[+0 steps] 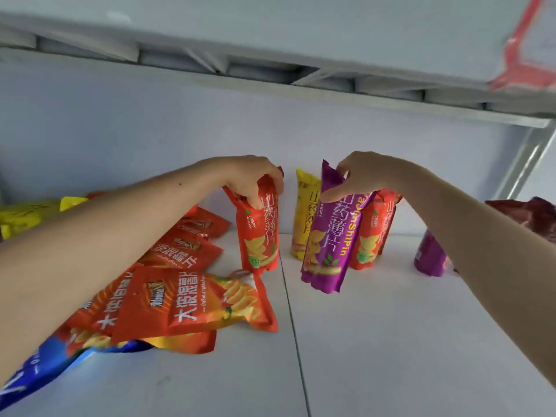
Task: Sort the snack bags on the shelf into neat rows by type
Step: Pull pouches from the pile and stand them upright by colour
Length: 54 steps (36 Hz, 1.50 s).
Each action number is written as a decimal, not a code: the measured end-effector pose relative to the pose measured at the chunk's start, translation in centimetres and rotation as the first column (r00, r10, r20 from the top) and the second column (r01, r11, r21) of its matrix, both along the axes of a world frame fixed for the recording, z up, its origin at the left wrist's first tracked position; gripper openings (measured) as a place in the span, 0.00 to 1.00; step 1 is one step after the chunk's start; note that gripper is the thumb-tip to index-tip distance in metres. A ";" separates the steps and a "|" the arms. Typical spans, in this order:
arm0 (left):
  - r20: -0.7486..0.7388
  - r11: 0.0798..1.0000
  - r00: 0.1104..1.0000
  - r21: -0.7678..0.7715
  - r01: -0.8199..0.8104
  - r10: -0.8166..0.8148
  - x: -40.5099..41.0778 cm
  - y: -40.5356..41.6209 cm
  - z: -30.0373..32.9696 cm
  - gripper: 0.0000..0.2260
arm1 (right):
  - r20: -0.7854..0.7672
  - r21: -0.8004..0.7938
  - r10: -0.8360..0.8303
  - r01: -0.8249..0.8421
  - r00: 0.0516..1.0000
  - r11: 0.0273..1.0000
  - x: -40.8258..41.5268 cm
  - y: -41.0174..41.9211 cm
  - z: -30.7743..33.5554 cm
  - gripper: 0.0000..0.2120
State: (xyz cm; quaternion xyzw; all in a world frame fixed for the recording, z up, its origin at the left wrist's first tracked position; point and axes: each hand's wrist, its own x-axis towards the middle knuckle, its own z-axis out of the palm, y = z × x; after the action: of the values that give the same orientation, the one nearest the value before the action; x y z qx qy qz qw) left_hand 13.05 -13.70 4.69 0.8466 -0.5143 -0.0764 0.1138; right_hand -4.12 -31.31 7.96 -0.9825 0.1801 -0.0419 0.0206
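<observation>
Sorting under way — left hand (251,182) grips an upright orange tube bag (258,233) and right hand (358,179) pinches the top of a purple tube bag (329,236), both mid-shelf (391,341) near the back wall; next, each probably joins its matching row.

upper shelf underside (270,31) | red strip (517,61) at right | grey upright post (523,164)

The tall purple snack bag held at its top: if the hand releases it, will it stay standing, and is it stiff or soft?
The tall purple foil snack bag leans already, so it would probably tip. The right hand pinches its top, which creases, so the film looks soft. It looks puffed, so probably light; its glossy surface may be slippery.
</observation>
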 end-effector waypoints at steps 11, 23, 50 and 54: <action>0.122 0.948 0.940 0.031 0.318 -0.319 -9.8 -9.5 0.6 0.20 | -0.102 -0.008 -0.329 0.330 0.939 0.944 -9.6 -10.9 -1.1 0.29; 0.355 0.971 0.904 0.064 0.232 -0.239 -14.5 -17.1 -2.5 0.30 | 0.054 -0.022 -0.546 0.548 0.836 0.836 -14.0 -16.8 -5.4 0.21; 0.510 0.996 0.859 -0.041 0.080 -0.048 -4.3 0.9 -3.0 0.28 | 0.438 -0.336 -0.015 0.180 0.899 0.924 0.8 1.4 0.5 0.22; 0.495 0.997 0.867 0.015 -0.071 0.054 -0.1 8.0 -3.2 0.26 | 0.400 -0.351 0.090 0.062 0.912 0.934 5.6 7.4 -0.7 0.21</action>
State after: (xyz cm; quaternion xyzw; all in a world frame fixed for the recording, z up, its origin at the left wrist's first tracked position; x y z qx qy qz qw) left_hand 12.93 -5.74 1.51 0.8559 -0.4974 0.1377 -0.0326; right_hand 1.49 -23.96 7.25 -0.9404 0.1540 -0.2784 -0.1200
